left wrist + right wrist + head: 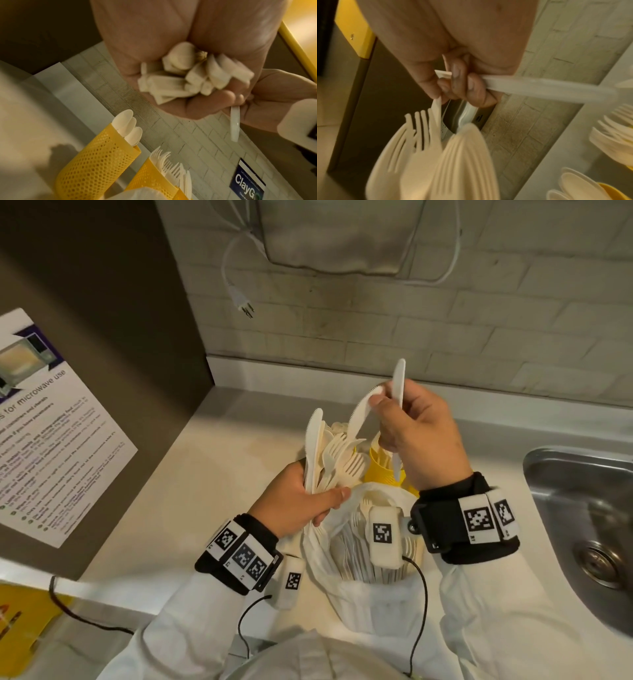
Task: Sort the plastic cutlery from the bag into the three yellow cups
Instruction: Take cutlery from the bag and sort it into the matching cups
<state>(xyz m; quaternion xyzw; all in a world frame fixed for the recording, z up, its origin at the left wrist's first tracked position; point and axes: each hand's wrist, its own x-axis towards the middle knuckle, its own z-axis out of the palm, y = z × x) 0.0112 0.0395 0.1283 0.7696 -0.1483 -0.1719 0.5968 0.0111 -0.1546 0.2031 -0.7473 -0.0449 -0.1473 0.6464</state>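
The left hand (301,498) has its grip wrapped round a mixed bunch of cream plastic forks and knives (337,455), clamped by the handles. The right hand (419,436) holds one white plastic knife (398,392) upright and pinches the tip of a second curved knife (359,412), likely pulling it out of the bunch. This stuff looks feather-light, bendy and slick, so grabbing by the handle is probably safest. The yellow perforated cups (96,162) stand just beyond on the pale counter (212,474), part filled; the white plastic bag (346,546) sits nearest. A steel sink (582,494) is at right, a brick wall (445,320) behind.
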